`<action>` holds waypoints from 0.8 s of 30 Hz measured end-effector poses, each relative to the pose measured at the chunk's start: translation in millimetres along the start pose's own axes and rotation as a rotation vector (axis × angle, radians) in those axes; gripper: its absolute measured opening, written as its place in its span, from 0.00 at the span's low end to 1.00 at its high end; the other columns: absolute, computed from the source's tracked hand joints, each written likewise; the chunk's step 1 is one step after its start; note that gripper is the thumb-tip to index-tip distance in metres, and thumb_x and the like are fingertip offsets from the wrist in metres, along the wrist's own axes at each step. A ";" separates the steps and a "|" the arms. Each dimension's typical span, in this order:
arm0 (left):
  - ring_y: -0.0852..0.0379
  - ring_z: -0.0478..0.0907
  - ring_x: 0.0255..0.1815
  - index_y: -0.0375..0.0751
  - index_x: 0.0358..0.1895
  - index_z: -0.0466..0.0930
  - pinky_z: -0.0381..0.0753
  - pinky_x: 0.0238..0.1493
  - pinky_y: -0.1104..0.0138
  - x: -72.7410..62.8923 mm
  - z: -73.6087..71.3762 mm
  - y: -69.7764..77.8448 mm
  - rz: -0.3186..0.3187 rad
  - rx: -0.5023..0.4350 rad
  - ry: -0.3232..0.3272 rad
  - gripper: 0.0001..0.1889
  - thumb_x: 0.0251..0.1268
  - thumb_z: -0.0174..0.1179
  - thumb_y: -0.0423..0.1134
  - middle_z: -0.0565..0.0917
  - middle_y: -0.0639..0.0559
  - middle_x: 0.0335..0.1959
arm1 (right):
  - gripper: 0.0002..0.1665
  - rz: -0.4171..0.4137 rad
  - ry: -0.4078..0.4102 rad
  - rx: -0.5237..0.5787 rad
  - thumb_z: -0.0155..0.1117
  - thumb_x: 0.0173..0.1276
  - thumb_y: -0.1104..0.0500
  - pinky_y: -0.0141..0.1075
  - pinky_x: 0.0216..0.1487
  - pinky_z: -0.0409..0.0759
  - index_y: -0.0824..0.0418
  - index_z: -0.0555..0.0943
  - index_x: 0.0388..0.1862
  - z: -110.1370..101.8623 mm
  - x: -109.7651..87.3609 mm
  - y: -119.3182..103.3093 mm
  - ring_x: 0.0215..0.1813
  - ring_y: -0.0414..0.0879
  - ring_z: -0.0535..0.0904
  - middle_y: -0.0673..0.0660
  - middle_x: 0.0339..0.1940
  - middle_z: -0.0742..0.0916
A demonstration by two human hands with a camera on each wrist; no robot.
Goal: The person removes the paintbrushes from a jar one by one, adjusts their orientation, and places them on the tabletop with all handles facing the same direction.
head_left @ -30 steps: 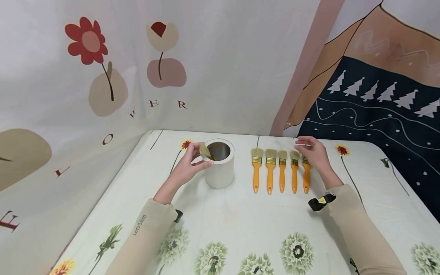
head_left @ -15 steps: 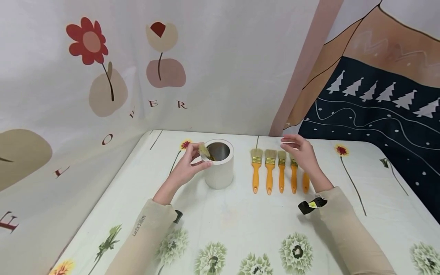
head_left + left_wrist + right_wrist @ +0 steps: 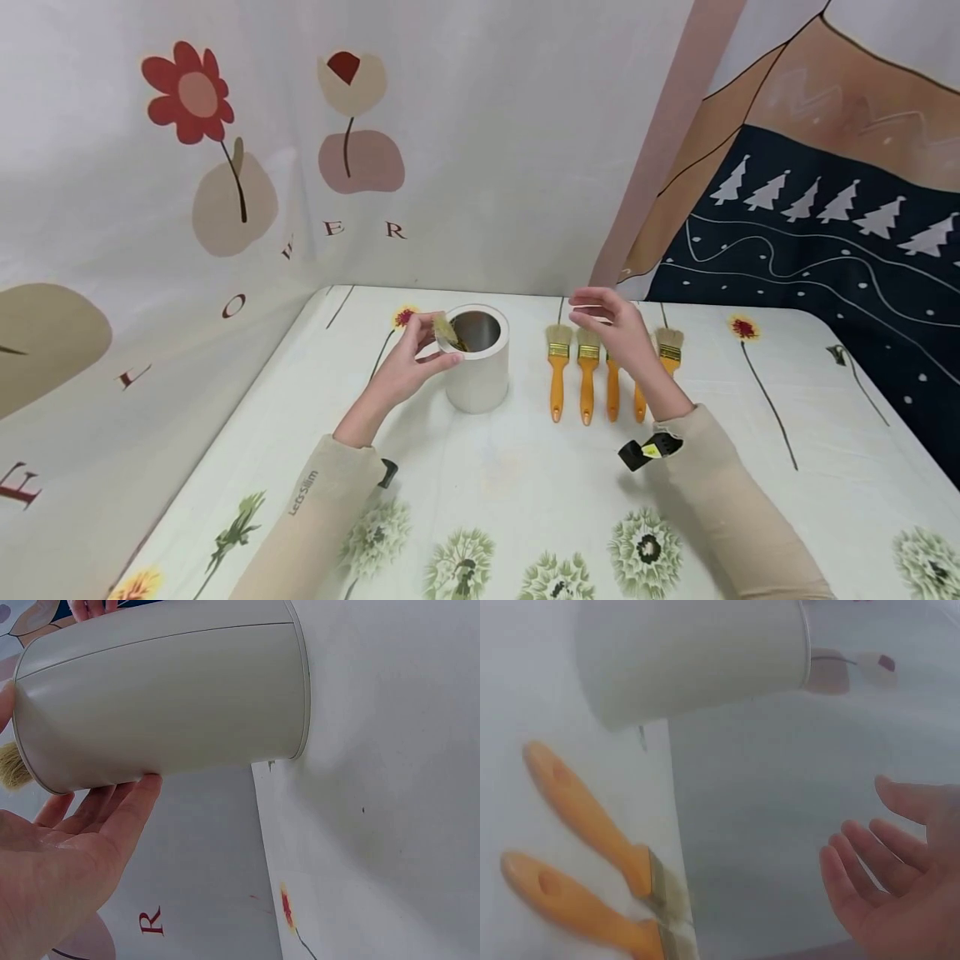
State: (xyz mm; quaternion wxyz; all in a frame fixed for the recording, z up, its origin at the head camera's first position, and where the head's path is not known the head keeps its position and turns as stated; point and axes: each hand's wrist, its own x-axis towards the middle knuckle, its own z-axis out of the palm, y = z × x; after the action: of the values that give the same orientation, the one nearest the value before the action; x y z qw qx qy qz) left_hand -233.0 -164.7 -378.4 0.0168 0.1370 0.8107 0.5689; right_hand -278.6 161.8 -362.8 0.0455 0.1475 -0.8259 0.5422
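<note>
A white cylindrical canister (image 3: 477,375) with a metallic inside stands upright on the table. My left hand (image 3: 403,358) holds its upper left side, thumb at the front and fingers behind, as the left wrist view (image 3: 67,862) confirms. Inside the canister leans a paintbrush (image 3: 447,332), its pale bristles poking over the left rim. My right hand (image 3: 617,329) hovers above a row of paintbrushes (image 3: 557,367) with orange handles, bristles pointing away from me. It holds nothing, and its fingers are loosely bent in the right wrist view (image 3: 892,885). Hand and forearm partly cover the middle brushes.
The table (image 3: 495,483) has a white cloth printed with flowers. Behind it hangs a pale curtain (image 3: 487,167) with flower and letter prints, darker with tree shapes at right. At the row's right end lies another paintbrush (image 3: 670,346).
My right hand has moved left over the brushes, from the right end of the row toward the canister, uncovering the rightmost brush. My left hand and the canister stay put.
</note>
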 end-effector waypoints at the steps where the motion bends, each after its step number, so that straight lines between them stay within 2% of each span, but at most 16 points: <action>1: 0.39 0.61 0.78 0.39 0.71 0.55 0.69 0.74 0.47 0.1 0.1 -0.1 0.000 0.000 0.000 0.35 0.67 0.64 0.34 0.68 0.37 0.70 | 0.26 -0.002 -0.005 0.008 0.62 0.74 0.57 0.13 0.54 0.74 0.65 0.72 0.67 2.3 0.1 -2.4 0.66 0.57 0.77 0.65 0.63 0.81; 4: 0.39 0.61 0.78 0.38 0.71 0.55 0.69 0.74 0.47 -0.1 0.3 0.0 0.000 0.003 0.000 0.35 0.67 0.64 0.34 0.68 0.37 0.70 | 0.26 -0.016 -0.017 0.032 0.63 0.73 0.58 0.16 0.55 0.75 0.65 0.73 0.66 9.1 0.5 -9.4 0.65 0.57 0.78 0.65 0.62 0.82; 6: 0.39 0.61 0.77 0.38 0.71 0.55 0.69 0.74 0.47 -0.4 0.1 0.3 0.002 0.005 0.000 0.35 0.67 0.64 0.34 0.68 0.36 0.70 | 0.25 -0.036 -0.025 0.037 0.63 0.73 0.59 0.21 0.58 0.78 0.65 0.73 0.66 13.4 0.3 -14.4 0.65 0.57 0.78 0.65 0.62 0.82; 10: 0.39 0.61 0.77 0.38 0.71 0.55 0.69 0.74 0.47 0.0 -0.1 0.0 0.004 0.004 0.001 0.35 0.67 0.64 0.34 0.69 0.36 0.69 | 0.25 -0.064 -0.043 0.028 0.64 0.72 0.60 0.39 0.65 0.81 0.65 0.74 0.65 23.0 -0.4 -23.4 0.64 0.56 0.79 0.64 0.61 0.83; 13: 0.39 0.62 0.77 0.38 0.71 0.55 0.69 0.74 0.47 0.5 -0.3 -0.6 0.004 0.000 0.001 0.34 0.67 0.64 0.34 0.69 0.36 0.69 | 0.25 -0.076 -0.058 0.040 0.64 0.71 0.61 0.50 0.66 0.79 0.65 0.74 0.65 31.2 -0.2 -29.4 0.64 0.57 0.79 0.64 0.60 0.83; 16: 0.39 0.62 0.77 0.38 0.71 0.55 0.69 0.74 0.47 0.9 -0.2 -1.0 0.002 -0.002 0.001 0.35 0.67 0.64 0.34 0.69 0.36 0.69 | 0.25 -0.091 -0.075 0.057 0.65 0.71 0.62 0.52 0.66 0.79 0.65 0.74 0.65 40.0 1.0 -34.7 0.63 0.58 0.80 0.65 0.60 0.83; 24: 0.40 0.62 0.77 0.40 0.72 0.55 0.69 0.74 0.47 0.7 0.1 0.5 -0.011 0.003 -0.002 0.35 0.67 0.65 0.35 0.68 0.37 0.70 | 0.24 -0.123 -0.120 0.107 0.66 0.69 0.63 0.49 0.64 0.81 0.65 0.76 0.63 61.5 2.6 -46.6 0.62 0.60 0.81 0.65 0.59 0.84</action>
State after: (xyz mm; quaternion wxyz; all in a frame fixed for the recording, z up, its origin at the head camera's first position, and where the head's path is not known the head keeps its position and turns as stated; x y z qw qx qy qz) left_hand -233.6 -164.3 -377.8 0.0205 0.1333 0.8122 0.5675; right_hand -262.2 88.2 -346.1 0.0214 0.2325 -0.7863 0.5721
